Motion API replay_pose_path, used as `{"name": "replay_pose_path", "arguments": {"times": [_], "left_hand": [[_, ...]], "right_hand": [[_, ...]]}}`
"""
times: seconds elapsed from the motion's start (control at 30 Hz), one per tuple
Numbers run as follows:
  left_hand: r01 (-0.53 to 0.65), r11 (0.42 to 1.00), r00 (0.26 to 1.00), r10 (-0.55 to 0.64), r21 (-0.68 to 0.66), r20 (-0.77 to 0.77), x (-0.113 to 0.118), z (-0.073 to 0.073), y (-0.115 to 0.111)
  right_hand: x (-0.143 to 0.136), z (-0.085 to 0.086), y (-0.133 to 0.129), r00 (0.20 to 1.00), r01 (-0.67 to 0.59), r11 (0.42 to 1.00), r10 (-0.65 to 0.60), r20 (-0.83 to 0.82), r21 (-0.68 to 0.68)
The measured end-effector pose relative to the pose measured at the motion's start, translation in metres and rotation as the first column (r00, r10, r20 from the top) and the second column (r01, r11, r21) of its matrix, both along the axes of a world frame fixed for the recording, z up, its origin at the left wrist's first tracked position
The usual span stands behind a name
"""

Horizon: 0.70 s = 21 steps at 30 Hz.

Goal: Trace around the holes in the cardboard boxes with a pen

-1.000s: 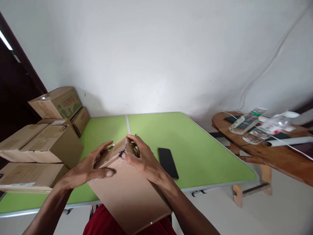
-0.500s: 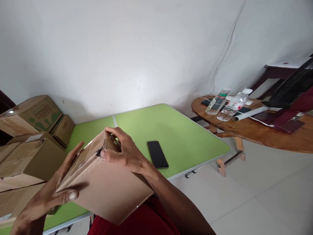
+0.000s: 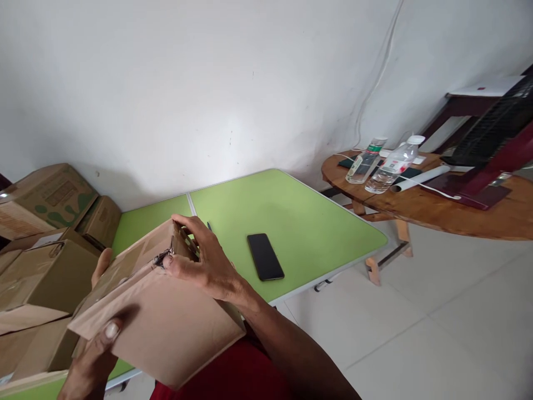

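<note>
Between my two hands I hold a brown cardboard box [image 3: 175, 322], tilted, above the near edge of the green table [image 3: 291, 211]. My left hand [image 3: 97, 344] grips its left end, thumb on the near face and a finger showing over the far side. At the upper right corner, my right hand [image 3: 208, 266] has its thumb beside a dark, torn-looking spot and its fingers over the end. The box's underside is hidden. A black phone [image 3: 265, 256] lies on the table, right of my right hand.
Several cardboard boxes [image 3: 41, 278] are stacked at the left. On a wooden table [image 3: 470, 219] at the right stand two clear bottles [image 3: 393, 165], a white tube [image 3: 420, 179] and a dark red stand [image 3: 474, 191]. A pen-like object [image 3: 209, 226] lies behind my right hand.
The box has shifted slightly left and turned, showing more of its taped top. My left hand has moved around its left end. The whole view has also shifted slightly.
</note>
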<state>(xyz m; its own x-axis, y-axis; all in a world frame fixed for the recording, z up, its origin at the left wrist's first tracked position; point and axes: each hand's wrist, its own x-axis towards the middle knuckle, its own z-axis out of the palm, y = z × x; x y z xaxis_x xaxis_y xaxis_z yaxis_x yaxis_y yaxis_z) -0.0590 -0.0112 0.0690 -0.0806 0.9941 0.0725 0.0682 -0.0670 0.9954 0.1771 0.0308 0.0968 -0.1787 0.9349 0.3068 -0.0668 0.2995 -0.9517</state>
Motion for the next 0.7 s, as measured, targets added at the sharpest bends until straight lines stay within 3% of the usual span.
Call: {"name": "replay_pose_path", "arguments": {"times": [0.23, 0.4, 0.47, 0.57, 0.63, 0.7], "left_hand": [[-0.103, 0.995, 0.985, 0.105, -0.016, 0.14, 0.008, -0.014, 0.003], [-0.145, 0.988, 0.973, 0.131, 0.058, 0.192, 0.011, -0.019, 0.01], [-0.187, 0.977, 0.962, 0.161, 0.102, 0.22, 0.005, -0.015, 0.011], [-0.278, 0.945, 0.941, 0.233, 0.17, 0.245, -0.016, -0.01, 0.012], [-0.339, 0.919, 0.926, 0.289, 0.2, 0.241, -0.032, -0.008, 0.012], [-0.408, 0.88, 0.903, 0.351, 0.242, 0.247, -0.045, -0.006, 0.011]], "right_hand": [[-0.003, -0.009, 0.001, 1.0, -0.003, 0.999, 0.002, -0.029, -0.037], [0.007, -0.017, 0.013, 0.982, -0.161, 0.984, 0.168, 0.089, -0.08], [0.022, -0.02, 0.02, 0.982, -0.165, 0.982, 0.173, 0.077, -0.091], [0.056, -0.024, 0.027, 0.996, 0.086, 0.995, -0.086, 0.013, -0.049], [0.08, -0.031, 0.029, 0.949, 0.312, 0.949, -0.31, 0.05, -0.038], [0.098, -0.041, 0.031, 0.871, 0.46, 0.888, -0.453, 0.188, 0.011]]}}
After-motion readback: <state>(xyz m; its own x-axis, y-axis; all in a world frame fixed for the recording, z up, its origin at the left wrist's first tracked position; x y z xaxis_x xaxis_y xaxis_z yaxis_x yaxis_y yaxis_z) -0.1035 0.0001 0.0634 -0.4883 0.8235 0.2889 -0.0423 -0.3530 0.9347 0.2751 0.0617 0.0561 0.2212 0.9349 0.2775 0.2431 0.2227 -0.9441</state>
